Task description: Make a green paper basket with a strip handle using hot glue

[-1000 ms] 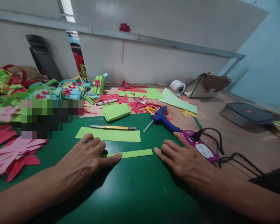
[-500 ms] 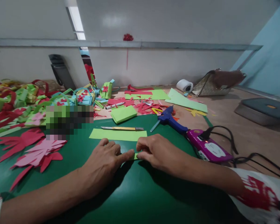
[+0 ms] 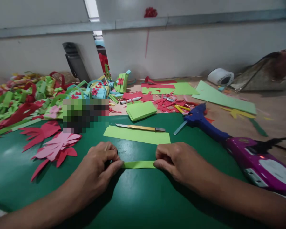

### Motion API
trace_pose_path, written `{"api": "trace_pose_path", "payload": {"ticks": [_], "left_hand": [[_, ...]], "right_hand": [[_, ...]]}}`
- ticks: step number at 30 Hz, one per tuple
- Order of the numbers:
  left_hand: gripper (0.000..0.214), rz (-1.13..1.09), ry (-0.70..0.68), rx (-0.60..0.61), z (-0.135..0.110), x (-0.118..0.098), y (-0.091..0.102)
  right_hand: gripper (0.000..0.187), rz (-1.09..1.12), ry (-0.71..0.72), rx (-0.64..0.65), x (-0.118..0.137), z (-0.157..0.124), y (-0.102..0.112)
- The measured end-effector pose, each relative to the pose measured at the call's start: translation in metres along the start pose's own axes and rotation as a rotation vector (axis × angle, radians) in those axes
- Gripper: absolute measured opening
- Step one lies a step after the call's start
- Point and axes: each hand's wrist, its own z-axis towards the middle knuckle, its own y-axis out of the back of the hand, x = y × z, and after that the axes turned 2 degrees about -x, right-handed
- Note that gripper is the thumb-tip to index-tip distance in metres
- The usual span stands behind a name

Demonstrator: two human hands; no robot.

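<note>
A narrow light-green paper strip point(image 3: 139, 164) is stretched level between my two hands, just above or on the green tabletop. My left hand point(image 3: 102, 165) pinches its left end between thumb and curled fingers. At the right end, my right hand point(image 3: 176, 159) grips it in the same way. Beyond the strip lies a flat light-green paper rectangle point(image 3: 138, 135), and a craft knife point(image 3: 140, 128) with a yellow handle rests along its back edge. Behind that sits a folded light-green paper piece point(image 3: 141, 110).
A blue glue gun point(image 3: 200, 117) lies right, beside a purple power strip point(image 3: 264, 165). Pink and red paper cut-outs point(image 3: 56, 148) lie left, before a heap of paper baskets point(image 3: 21, 101). Red scraps, a white marker point(image 3: 131, 100) and a paper roll point(image 3: 220, 77) are farther back.
My hands have moved apart, and a longer stretch of the green strip shows between them. My left fingers have curled into a pinch. The whole view has shifted and come closer.
</note>
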Motion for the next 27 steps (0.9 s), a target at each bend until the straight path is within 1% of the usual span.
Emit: {"api": "trace_pose_path", "payload": {"ticks": [4, 13, 19, 23, 27], "left_hand": [[0.029, 0.040, 0.026, -0.025, -0.003, -0.001, -0.001], [0.026, 0.108, 0.002, -0.067, -0.004, 0.000, -0.007], [0.025, 0.113, 0.006, -0.061, -0.005, -0.003, -0.007], [0.025, 0.116, 0.001, -0.076, -0.006, -0.002, -0.006], [0.025, 0.047, -0.009, -0.077, -0.008, 0.004, -0.005]], "right_hand": [[0.015, -0.022, 0.020, -0.007, -0.003, 0.001, -0.003], [0.016, -0.039, 0.052, -0.030, -0.004, 0.000, -0.005], [0.016, -0.057, 0.078, -0.040, -0.008, 0.000, -0.008], [0.016, -0.047, 0.126, -0.069, -0.013, -0.001, -0.013], [0.016, -0.049, 0.200, -0.120, -0.016, -0.003, -0.016]]}}
